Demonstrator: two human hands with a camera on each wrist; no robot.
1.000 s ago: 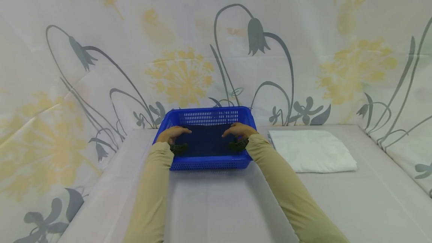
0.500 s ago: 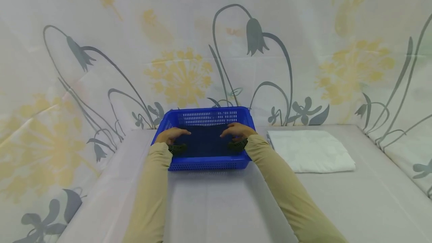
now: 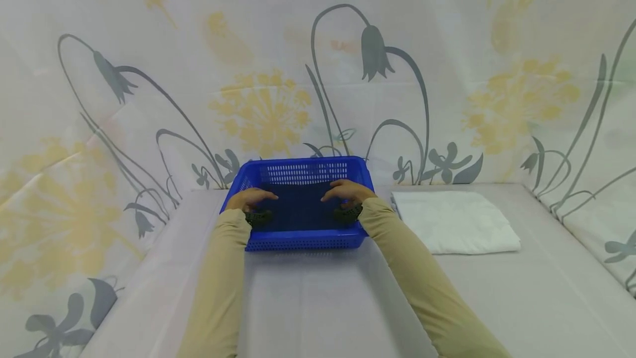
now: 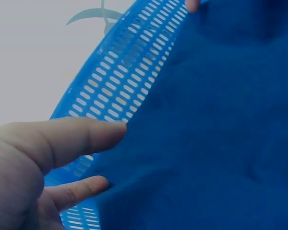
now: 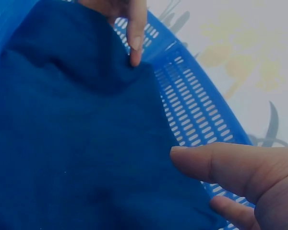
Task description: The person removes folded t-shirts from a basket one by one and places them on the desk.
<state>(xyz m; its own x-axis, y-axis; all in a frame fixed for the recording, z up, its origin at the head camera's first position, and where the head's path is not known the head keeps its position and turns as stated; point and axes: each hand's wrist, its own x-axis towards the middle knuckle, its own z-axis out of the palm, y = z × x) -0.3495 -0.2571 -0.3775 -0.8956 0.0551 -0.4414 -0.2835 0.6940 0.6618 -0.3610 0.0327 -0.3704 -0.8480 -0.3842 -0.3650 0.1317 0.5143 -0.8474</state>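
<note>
A blue perforated plastic basket (image 3: 298, 241) stands at the back of the table against the flowered backdrop. A dark blue cloth (image 3: 300, 204) lies flat inside it. My left hand (image 3: 250, 199) rests on the cloth's left part, near the basket's left wall (image 4: 129, 72), with its thumb (image 4: 62, 139) stretched out. My right hand (image 3: 345, 191) lies on the cloth's right part; its thumb (image 5: 221, 165) is extended and a fingertip (image 5: 134, 33) touches the cloth (image 5: 77, 143) by the basket's wall (image 5: 192, 110). Neither hand grips anything. The cloth (image 4: 206, 134) fills the left wrist view.
A folded white cloth (image 3: 454, 228) lies on the grey table (image 3: 323, 303) to the right of the basket. A flowered sheet (image 3: 268, 109) hangs behind and along both sides of the table. Both sleeves are beige.
</note>
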